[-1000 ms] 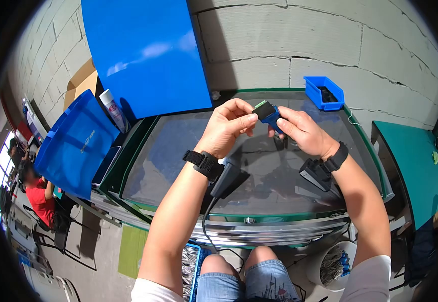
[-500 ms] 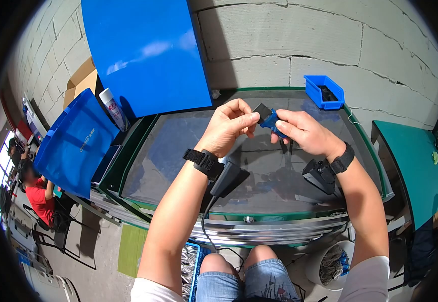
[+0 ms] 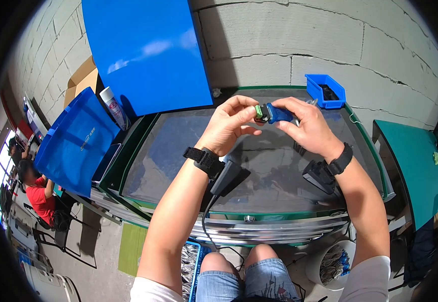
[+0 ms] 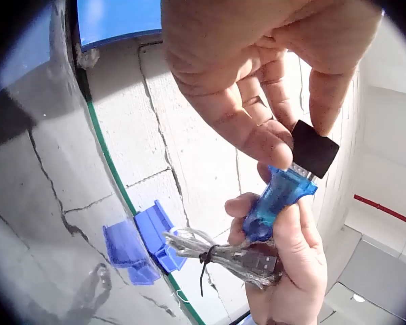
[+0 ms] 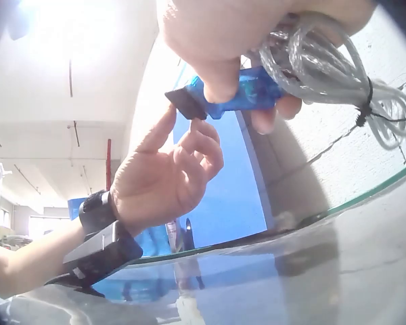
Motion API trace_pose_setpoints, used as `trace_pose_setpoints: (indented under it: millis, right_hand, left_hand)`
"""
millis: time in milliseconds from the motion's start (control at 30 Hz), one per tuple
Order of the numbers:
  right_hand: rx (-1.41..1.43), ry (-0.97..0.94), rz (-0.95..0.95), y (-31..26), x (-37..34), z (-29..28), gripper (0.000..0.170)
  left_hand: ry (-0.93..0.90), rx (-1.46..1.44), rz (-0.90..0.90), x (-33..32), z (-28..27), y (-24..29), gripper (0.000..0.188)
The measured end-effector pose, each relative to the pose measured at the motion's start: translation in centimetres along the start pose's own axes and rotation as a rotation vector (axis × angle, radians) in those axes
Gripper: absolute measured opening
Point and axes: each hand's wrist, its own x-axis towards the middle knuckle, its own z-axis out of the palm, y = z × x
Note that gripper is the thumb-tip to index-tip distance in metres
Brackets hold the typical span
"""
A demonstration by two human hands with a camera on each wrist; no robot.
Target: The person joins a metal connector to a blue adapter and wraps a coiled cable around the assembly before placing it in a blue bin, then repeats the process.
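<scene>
In the head view my left hand [image 3: 229, 123] pinches a small black block with a green terminal strip [image 3: 258, 111] between thumb and fingers. Opposite it, my right hand [image 3: 307, 126] grips a translucent blue serial connector [image 4: 277, 201]. The left wrist view shows the black block [image 4: 315, 149] at the connector's metal end, a strip of that metal showing between the two. A coiled grey cable [image 5: 386, 112] with a black tie hangs from the right hand. Beside the coil in the left wrist view is a USB plug [image 4: 257, 261]. Both hands are above the dark tabletop [image 3: 269, 194].
A small blue bin [image 3: 332, 104] with black parts stands at the table's back right. To the left are a spray can [image 3: 113, 108] and a larger blue bin [image 3: 78, 143]. A white bucket [image 3: 350, 247] of cables stands on the floor at right; a person in red [image 3: 40, 199] sits far left.
The connector and block have turned in my hands, so the green strip shows again and the connector lies more level. My right hand has tilted over the connector; the left has barely moved.
</scene>
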Motion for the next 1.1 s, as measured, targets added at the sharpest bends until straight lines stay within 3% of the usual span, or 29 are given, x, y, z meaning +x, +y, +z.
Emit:
trace_pose_setpoints:
  millis: [67, 333, 700, 933, 1100]
  right_hand:
    - [-0.059, -0.115, 0.102, 0.3, -0.2, 0.1, 0.027]
    - [-0.058, -0.115, 0.124, 0.7, -0.3, 0.7, 0.03]
    - [-0.197, -0.043, -0.014, 0.4, -0.2, 0.8, 0.029]
    - [-0.238, -0.076, -0.04, 0.8, -0.4, 1.0, 0.031]
    - [-0.226, -0.135, 0.096, -0.1, -0.2, 0.8, 0.03]
  left_hand:
    - [-0.027, 0.068, 0.002, 0.1, -0.2, -0.2, 0.028]
    - [-0.001, 0.121, -0.001, -0.1, 0.0, 0.0, 0.023]
    - [-0.048, 0.12, 0.013, 0.3, -0.4, -0.7, 0.029]
    - [-0.01, 0.16, -0.069, 0.1, -0.2, -0.3, 0.026]
    - [0.083, 0.203, -0.065, 0.3, -0.3, -0.5, 0.022]
